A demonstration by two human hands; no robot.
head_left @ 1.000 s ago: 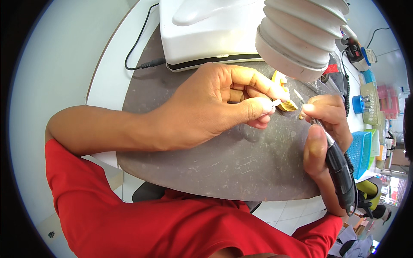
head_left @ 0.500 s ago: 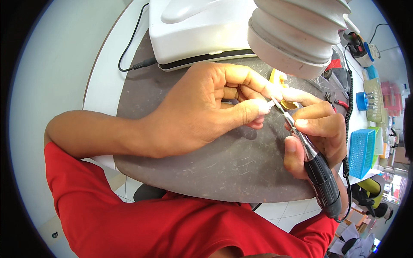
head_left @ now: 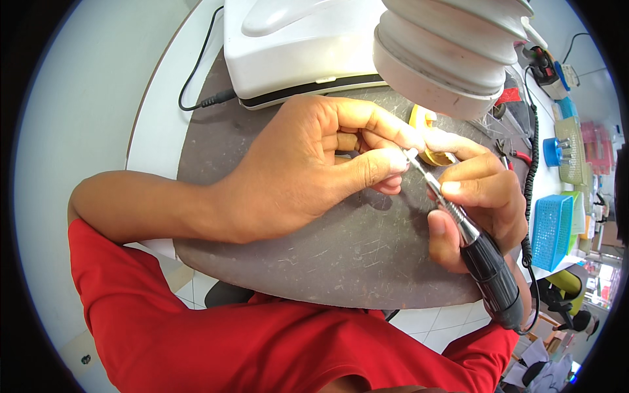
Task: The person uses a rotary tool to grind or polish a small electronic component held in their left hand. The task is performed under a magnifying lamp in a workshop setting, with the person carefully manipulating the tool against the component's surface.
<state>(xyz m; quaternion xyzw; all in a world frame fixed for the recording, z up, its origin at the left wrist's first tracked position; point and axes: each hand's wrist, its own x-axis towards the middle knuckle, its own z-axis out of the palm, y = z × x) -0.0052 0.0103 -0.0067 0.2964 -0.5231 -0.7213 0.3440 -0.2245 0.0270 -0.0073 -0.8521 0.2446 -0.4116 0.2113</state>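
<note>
My left hand [head_left: 301, 167] reaches in from the left, thumb and forefinger pinched on a tiny white piece [head_left: 411, 154]. Mostly covered by the fingertips, that piece is too small for me to tell its kind. In my right hand [head_left: 495, 196] lies a rotary handpiece [head_left: 491, 272] with a black grip and silver neck, held like a pen. Its thin tip meets the white piece or sits right by it; I cannot tell which. Just beyond the fingertips is a curved yellow object [head_left: 436, 158], partly hidden by my right fingers.
A white ribbed hose nozzle [head_left: 432, 85] hangs over the work spot. Behind my left hand stands a white machine [head_left: 295, 59] with a plugged cable. Red-handled pliers [head_left: 521, 157], a coiled black cord [head_left: 529, 216], a blue stand [head_left: 553, 152] and a blue basket [head_left: 552, 226] are at right.
The handpiece tip and my right fingers have shifted slightly left. More of the yellow object shows. My left hand keeps its pinch in nearly the same place.
</note>
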